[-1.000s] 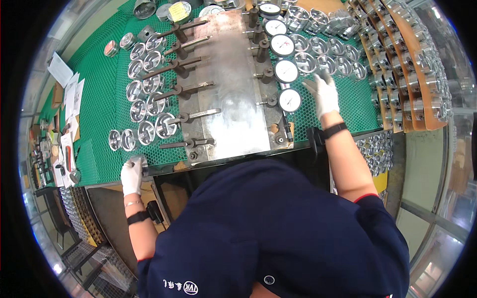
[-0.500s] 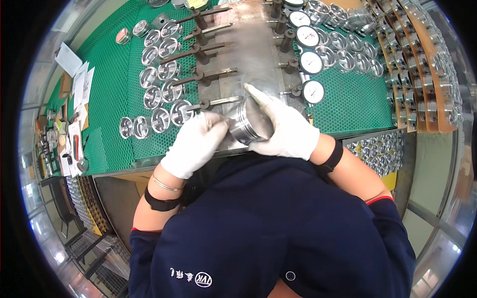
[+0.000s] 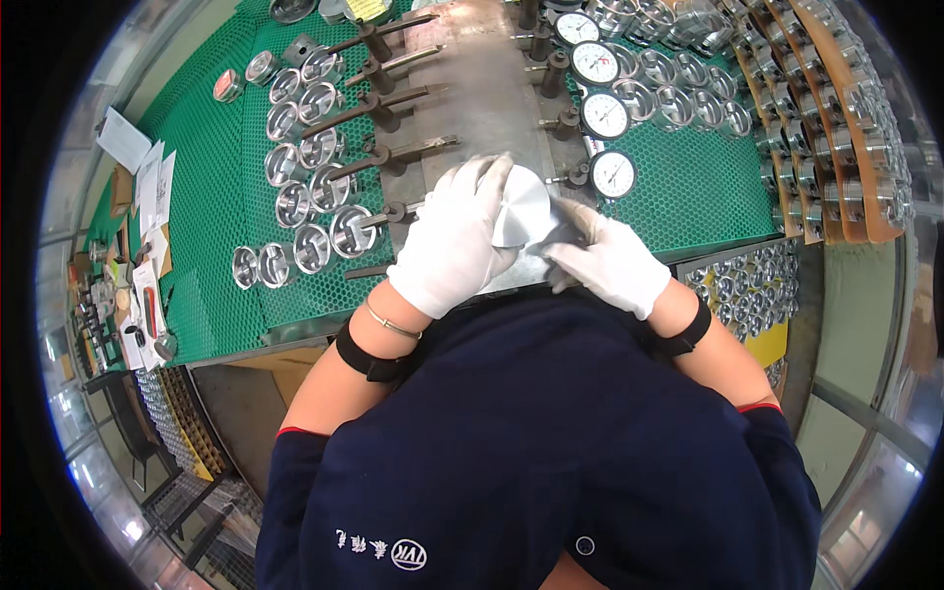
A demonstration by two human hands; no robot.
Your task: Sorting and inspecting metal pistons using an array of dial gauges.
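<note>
A silvery metal piston (image 3: 523, 208) is held over the near end of the metal plate, its round flat crown showing. My left hand (image 3: 457, 236), in a white glove, is closed on its left side, fingers along the upper edge. My gloved right hand (image 3: 615, 264) is at its right side, fingers and thumb around a dark, blurred part of it. Where the right fingertips touch is smeared by motion. Close by on the right stands a dial gauge (image 3: 613, 174) on a dark holder. Left of the hands, an upturned piston (image 3: 354, 230) sits on the green mat.
The metal plate (image 3: 482, 79) runs away from me, flanked by dark posts with bars and more dial gauges (image 3: 604, 115). Several pistons (image 3: 293, 205) stand on the green mat (image 3: 211, 211) at both sides. At far right are stacked pistons with brown dividers (image 3: 854, 128). Papers (image 3: 162, 182) lie far left.
The piston has turned so its flat crown shows more fully, and moved slightly right and up. My left hand has come up onto it; my right hand has shifted right.
</note>
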